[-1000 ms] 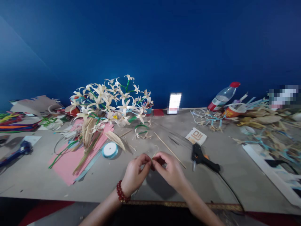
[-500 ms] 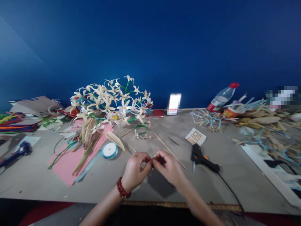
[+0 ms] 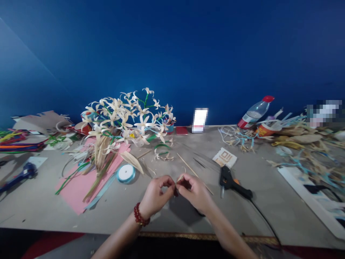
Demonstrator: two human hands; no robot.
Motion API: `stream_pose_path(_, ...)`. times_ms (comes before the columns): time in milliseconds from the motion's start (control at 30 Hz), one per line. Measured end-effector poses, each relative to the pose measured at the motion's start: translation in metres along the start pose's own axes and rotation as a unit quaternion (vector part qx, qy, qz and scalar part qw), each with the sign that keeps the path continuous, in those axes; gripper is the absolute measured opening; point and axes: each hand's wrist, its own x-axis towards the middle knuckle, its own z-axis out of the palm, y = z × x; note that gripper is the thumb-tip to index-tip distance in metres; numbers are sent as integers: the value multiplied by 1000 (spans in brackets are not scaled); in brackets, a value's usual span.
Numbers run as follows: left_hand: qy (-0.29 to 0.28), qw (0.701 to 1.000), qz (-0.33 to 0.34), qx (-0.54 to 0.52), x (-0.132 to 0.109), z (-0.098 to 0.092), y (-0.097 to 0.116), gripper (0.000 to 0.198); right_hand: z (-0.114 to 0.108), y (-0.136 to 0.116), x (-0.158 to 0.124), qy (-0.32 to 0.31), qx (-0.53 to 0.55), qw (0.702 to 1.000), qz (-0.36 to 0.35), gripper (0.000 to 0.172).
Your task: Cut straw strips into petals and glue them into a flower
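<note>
My left hand [image 3: 159, 190], with a red bead bracelet [image 3: 140, 215] at the wrist, is closed in a pinch over the middle of the table. Its fingertips meet those of my right hand [image 3: 194, 190], which pinches too. A thin, pale curled strip [image 3: 184, 170], like a piece of corn husk, pokes up from the right fingers. What lies between the left fingertips is too small and covered to make out. Just beyond the hands lies a thin wooden stick [image 3: 187, 163]. A teal ribbon spool [image 3: 125, 173] rests to the left, and a black glue gun [image 3: 234, 183] to the right.
Pale husk flowers on green stems [image 3: 142, 122] stand at the back left, behind pink paper [image 3: 72, 194] and dried husks. A blue glue gun [image 3: 20, 176] lies far left. At right are a tilted bottle [image 3: 253, 113], a power strip [image 3: 304, 196] and a trailing cord.
The pale strip stands out more above my right fingers. Both hands stay together at nearly the same spot, with the fingertips slightly shifted.
</note>
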Motion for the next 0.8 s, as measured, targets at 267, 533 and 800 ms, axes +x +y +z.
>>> stream_pose_path(267,-69,944,-70,-315,1,8,-15,23,1,0,-2,1,104,994,13,1)
stream_pose_path(533,-87,934,-97,-334,-1,9,-20,28,0,-2,-5,28,69,997,-10,11)
stream_pose_path(800,-57,956,-67,-279,-1,8,-10,20,-1,3,-5,9,57,998,-21,3)
